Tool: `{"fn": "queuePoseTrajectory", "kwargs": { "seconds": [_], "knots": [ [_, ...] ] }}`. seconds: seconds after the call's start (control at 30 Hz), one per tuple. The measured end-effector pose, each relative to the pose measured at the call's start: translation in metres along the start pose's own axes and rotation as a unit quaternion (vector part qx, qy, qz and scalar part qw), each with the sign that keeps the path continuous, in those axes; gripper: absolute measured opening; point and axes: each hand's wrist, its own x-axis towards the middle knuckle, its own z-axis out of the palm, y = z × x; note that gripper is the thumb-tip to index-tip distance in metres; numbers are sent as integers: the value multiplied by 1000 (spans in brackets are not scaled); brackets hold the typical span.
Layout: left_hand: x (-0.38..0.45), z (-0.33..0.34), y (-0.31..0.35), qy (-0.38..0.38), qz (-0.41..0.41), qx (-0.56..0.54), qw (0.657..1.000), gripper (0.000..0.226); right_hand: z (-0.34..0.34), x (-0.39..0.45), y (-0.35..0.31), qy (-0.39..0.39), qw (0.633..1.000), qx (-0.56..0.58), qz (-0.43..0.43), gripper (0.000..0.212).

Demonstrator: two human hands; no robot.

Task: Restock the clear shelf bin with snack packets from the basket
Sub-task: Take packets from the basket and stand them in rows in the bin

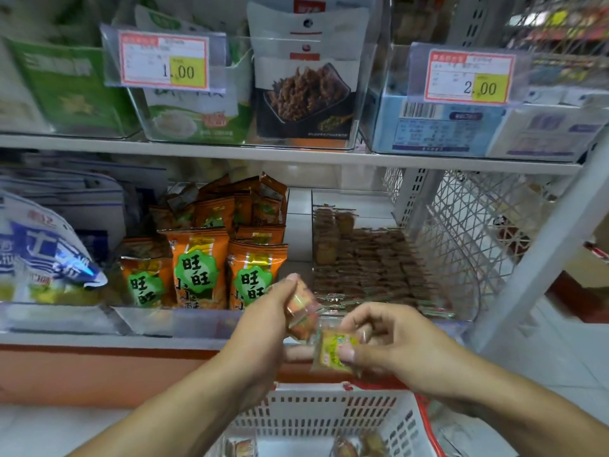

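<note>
A: How far along is the restock?

B: Midway, I'd judge. The clear bin (389,255) at centre right already holds rows of small brown packets, packed flat, yet its near edge has room. The basket (316,413) at the bottom centre shows only a few packets through the opening (most of its inside is out of frame), so I can't tell how many remain.

A: And the hands?

B: Both are loaded, just in front of the bin's lower front. The left hand (263,324) pinches a reddish packet (301,308) between thumb and fingers, tilted up. The right hand (392,338) curls round a yellow packet (336,352), just beside it. Neither is in the bin yet.

A: What are they made of?

B: Thin glossy film, crinkly, small squarish pillows with crimped ends. The bin is rigid transparent plastic with straight walls. The basket is white slotted plastic with a red rim. To its left, orange bags (197,268) stand upright, puffy and shiny.
</note>
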Motion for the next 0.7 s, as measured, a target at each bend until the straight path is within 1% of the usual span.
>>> {"fn": "queuePoseTrajectory", "kwargs": {
  "seconds": [0.03,0.07,0.17,0.23,0.3,0.37,0.47,0.5,0.57,0.67,0.7],
  "knots": [
    [0,-2,1,-4,-7,-13,1000,38,-5,0,-2,5,1000,6,-7,23],
    [-1,-3,1,-17,-11,-22,1000,39,-9,0,-5,9,999,39,-11,24],
    [-5,-6,0,-83,-21,-32,996,44,-18,1,-9,-8,984,176,-7,29],
    [-7,-6,-2,-136,-33,-13,990,49,-19,3,-8,-25,980,197,-2,35],
    [-8,-7,-4,-167,-43,13,985,55,-15,5,-6,-24,982,189,-2,44],
    [-8,-6,-6,-178,-41,47,982,61,-13,8,-3,-18,983,183,1,54],
    [-10,-4,-6,-197,-35,96,975,55,-13,8,-2,-52,983,175,20,66],
    [-11,-4,-5,-203,-38,114,972,52,-14,8,-2,-68,985,157,20,67],
    [-13,-5,-4,-214,-47,139,966,46,-15,5,-4,-92,991,93,2,60],
    [-16,-6,-4,-237,-52,144,959,34,-18,2,-8,-94,994,-6,-48,50],
    [-16,-6,-4,-247,-52,145,957,36,-19,1,-8,-90,993,-29,-69,47]
  ]
}}
